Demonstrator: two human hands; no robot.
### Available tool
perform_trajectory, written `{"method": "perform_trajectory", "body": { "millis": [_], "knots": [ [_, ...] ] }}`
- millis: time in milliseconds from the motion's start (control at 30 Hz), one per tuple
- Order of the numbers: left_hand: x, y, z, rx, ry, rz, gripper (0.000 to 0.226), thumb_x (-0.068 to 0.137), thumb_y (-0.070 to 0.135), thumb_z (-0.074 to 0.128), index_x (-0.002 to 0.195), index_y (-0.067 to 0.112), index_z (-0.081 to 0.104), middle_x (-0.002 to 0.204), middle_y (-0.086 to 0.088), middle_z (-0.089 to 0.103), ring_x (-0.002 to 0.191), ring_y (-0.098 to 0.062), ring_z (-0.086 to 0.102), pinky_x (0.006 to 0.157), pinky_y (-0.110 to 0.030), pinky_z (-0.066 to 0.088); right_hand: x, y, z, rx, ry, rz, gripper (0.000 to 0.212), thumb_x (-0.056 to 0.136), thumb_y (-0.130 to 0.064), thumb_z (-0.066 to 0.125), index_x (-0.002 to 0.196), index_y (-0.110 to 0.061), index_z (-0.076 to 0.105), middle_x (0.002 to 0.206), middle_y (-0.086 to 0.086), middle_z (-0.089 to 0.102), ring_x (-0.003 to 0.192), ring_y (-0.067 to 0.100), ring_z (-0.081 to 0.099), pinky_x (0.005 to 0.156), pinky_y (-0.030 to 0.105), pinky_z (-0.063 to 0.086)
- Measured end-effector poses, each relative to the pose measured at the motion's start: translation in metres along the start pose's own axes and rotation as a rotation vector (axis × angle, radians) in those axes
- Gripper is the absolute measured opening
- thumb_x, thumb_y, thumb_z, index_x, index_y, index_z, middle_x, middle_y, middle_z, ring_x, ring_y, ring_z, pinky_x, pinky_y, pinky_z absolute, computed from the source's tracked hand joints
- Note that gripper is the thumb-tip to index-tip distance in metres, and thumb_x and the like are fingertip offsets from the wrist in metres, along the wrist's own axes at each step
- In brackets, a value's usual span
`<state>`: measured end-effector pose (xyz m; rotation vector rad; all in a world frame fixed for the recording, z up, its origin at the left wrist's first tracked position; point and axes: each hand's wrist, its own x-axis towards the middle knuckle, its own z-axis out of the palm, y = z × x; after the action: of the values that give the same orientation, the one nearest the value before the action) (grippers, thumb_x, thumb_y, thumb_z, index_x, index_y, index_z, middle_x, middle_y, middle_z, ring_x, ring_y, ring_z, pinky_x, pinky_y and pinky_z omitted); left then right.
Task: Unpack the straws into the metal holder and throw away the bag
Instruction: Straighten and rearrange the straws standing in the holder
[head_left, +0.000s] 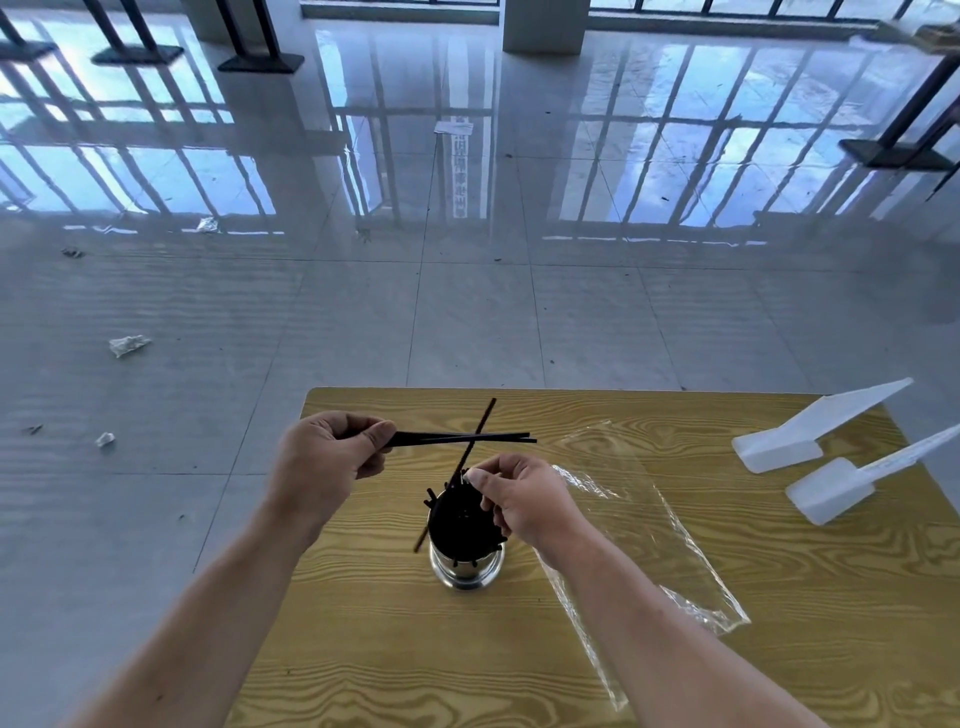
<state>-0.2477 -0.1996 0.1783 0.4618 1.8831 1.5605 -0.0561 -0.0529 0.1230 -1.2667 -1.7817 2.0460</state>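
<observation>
Table (363, 649) of yellow wood grain, bearing one metal holder (466, 569) near its centre, packed with black straws whose number cannot be told. Left hand (324, 460), above the far left corner, pinches a small bundle of straws (467, 438) lying level, about three. Right hand (519, 499), over the holder's mouth, grips a single slanted straw (475, 444) between thumb and fingers. One clear bag (649, 525) lies flat to the holder's right. Two white plastic pieces (789, 447) rest at the right edge.
</observation>
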Motion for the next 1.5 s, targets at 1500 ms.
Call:
{"method": "perform_trajectory", "body": {
  "millis": [1500],
  "knots": [
    [-0.017,-0.059,0.033,0.087,-0.176,-0.318,0.022,0.089,0.029,0.084,0.101,0.012,0.076,0.086,-0.007,0.080,0.070,-0.016,0.073,0.067,-0.029,0.061,-0.029,-0.038,-0.021,0.007,0.117,-0.176,0.042,0.109,-0.029,0.054,0.085,-0.008,0.081,0.065,0.012,0.070,0.056,0.023,0.061,0.049,0.031,0.049]
  ]
}}
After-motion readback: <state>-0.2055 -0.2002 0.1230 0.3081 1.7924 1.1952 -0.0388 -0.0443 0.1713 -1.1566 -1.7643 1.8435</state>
